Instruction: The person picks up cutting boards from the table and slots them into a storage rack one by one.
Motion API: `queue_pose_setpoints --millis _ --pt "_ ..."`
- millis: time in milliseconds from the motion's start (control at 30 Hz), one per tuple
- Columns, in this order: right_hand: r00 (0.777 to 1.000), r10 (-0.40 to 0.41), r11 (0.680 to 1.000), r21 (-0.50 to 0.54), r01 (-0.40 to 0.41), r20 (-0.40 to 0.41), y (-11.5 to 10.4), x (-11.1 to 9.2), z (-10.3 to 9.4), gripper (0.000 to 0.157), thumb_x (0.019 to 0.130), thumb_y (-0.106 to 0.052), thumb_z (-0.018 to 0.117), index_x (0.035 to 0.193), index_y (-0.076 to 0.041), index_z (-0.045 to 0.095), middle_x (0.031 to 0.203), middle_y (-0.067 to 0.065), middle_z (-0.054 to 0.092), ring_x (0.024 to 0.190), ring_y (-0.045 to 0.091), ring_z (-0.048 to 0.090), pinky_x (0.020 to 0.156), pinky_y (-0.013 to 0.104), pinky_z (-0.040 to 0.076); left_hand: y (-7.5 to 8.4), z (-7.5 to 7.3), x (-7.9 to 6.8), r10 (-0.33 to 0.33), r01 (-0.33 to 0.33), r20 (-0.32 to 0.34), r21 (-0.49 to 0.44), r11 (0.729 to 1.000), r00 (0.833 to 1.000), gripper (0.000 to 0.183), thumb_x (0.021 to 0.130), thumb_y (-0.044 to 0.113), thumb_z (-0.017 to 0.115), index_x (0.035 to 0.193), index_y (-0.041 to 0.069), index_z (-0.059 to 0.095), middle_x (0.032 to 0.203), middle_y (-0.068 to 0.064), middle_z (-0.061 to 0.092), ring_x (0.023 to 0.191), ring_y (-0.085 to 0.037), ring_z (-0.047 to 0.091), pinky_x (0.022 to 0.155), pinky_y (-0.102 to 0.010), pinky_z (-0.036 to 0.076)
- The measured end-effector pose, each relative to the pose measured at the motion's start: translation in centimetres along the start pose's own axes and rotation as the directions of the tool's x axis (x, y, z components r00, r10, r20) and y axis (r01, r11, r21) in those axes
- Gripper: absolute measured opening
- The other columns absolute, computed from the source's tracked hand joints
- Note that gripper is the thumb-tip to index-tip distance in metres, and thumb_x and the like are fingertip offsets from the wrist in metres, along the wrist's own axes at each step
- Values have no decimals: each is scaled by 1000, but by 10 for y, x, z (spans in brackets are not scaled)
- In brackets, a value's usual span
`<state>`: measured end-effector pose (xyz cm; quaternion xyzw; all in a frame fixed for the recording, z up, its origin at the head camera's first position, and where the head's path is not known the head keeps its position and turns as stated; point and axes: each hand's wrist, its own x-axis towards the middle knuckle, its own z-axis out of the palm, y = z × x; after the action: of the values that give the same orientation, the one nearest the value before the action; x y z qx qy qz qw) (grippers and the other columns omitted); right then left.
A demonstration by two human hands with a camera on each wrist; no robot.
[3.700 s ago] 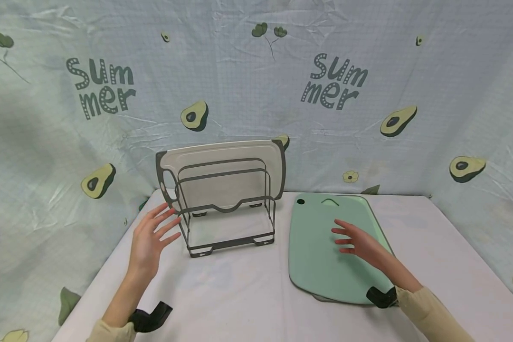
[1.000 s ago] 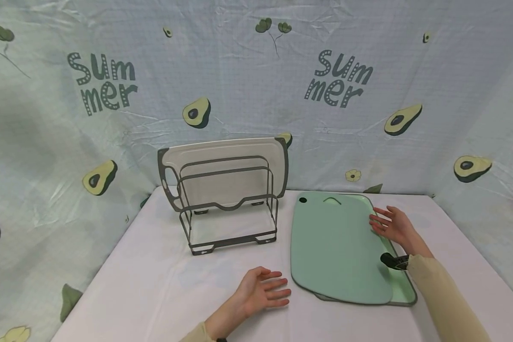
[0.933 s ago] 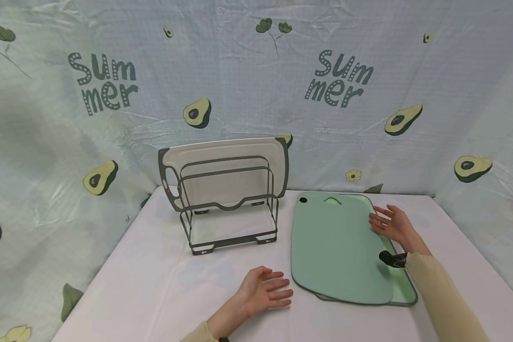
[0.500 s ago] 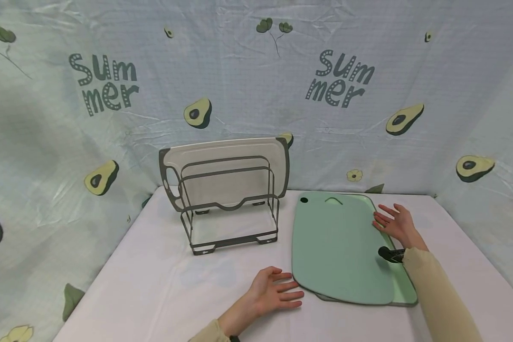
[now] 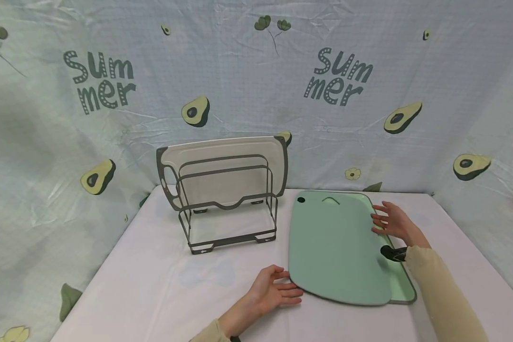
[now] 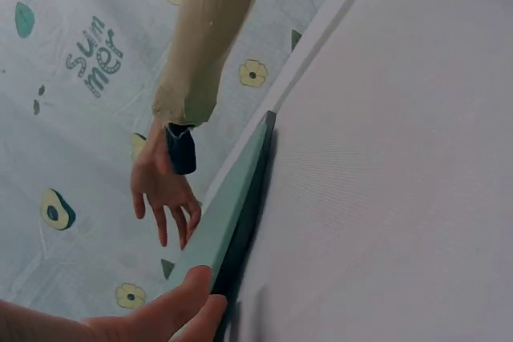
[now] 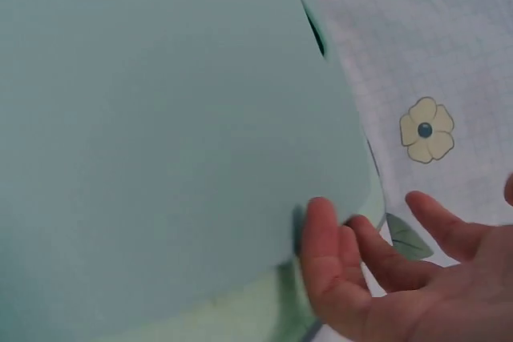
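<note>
Green upper board (image 5: 335, 247) and lower board (image 5: 401, 286) are lying stacked on the tabletop (image 5: 188, 294), not yet lifted away, outside the wire rack (image 5: 235, 240) where a whitish board (image 5: 222, 187) is already standing; left hand (image 5: 270, 292) and right hand (image 5: 394, 222) are flanking them, each grip spreading.

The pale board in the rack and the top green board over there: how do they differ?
The pale board stands on edge in the rack; the top green board lies over a lower board. The pale board has dark grey ends and a large handle opening; the top green board is plain, with an arched slit. The left hand and right hand are by the top green board, not the pale board. Both have rounded corners.
</note>
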<state>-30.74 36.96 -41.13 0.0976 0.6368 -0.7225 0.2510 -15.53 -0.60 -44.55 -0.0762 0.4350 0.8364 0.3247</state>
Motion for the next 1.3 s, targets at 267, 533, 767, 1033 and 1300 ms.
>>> queue_pose_setpoints --millis 267,533,767,1033,1300 --pt "999 25 955 -297 -13 37 2 -1 0 75 91 -55 15 142 -6 -9 143 26 9 103 16 46 87 33 44 10 -5 -16 -8 10 -51 47 999 999 58 85 18 31 128 -18 13 122 -47 25 116 -57 34 95 -62 30" --pt "993 -77 996 -48 81 92 11 4 1 71 92 -53 22 143 -10 -3 147 16 -3 107 13 38 89 31 41 18 -23 -24 -15 20 -62 83 996 998 57 86 17 30 128 -17 14 119 -43 27 117 -56 34 94 -62 31" --pt "989 -107 974 -190 126 104 12 12 4 78 90 -57 12 140 -4 -15 147 18 -19 135 35 -2 88 26 38 26 -30 -28 -30 35 -53 92 995 998 57 87 19 30 128 -16 13 121 -46 27 115 -55 36 93 -63 31" --pt "993 -99 922 -370 118 70 11 21 7 73 91 -54 9 142 -4 -6 148 23 -7 98 10 37 79 26 41 27 -27 -27 -25 31 -67 97 995 997 51 87 18 32 123 -14 15 122 -45 26 114 -58 34 91 -65 31" --pt "996 -90 959 -268 87 4 9 17 8 78 90 -56 15 143 -2 -2 132 17 26 77 10 39 73 27 41 25 -29 -27 -19 27 -72 114 993 997 43 86 16 33 116 -13 21 123 -42 25 112 -61 33 89 -65 32"
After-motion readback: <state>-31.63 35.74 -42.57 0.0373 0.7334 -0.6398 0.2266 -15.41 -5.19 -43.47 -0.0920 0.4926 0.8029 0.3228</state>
